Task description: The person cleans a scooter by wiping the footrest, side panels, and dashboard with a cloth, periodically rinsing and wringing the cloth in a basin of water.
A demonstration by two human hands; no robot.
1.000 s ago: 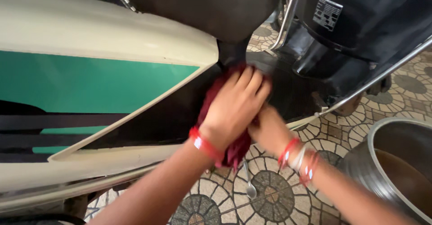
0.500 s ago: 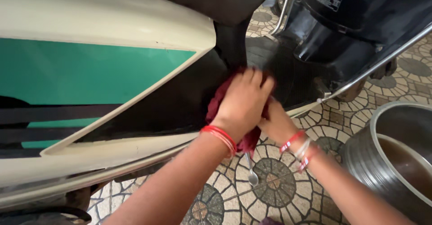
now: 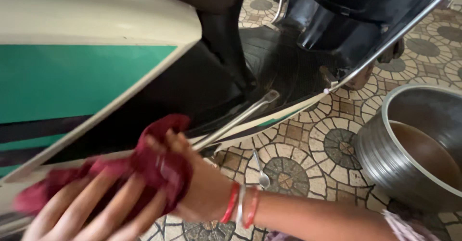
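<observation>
- The scooter (image 3: pixel 96 53), cream and teal with a black footboard, fills the upper left; everything else is placed against it.
- A metal basin (image 3: pixel 385 149) holding brownish water stands on the patterned tile floor (image 3: pixel 308 144), well to the right of the scooter's footboard.
- The dark red cloth (image 3: pixel 159 166) is pressed against the scooter's lower side panel, below the teal stripe.
- The right hand (image 3: pixel 202 188), with bangles at the wrist, grips the cloth, its fingers closed around it.
- The left hand (image 3: pixel 91 212), blurred, lies flat under the cloth, fingers spread wide and touching it.
- A small spoon (image 3: pixel 261 173) lies on the floor just below the scooter.
</observation>
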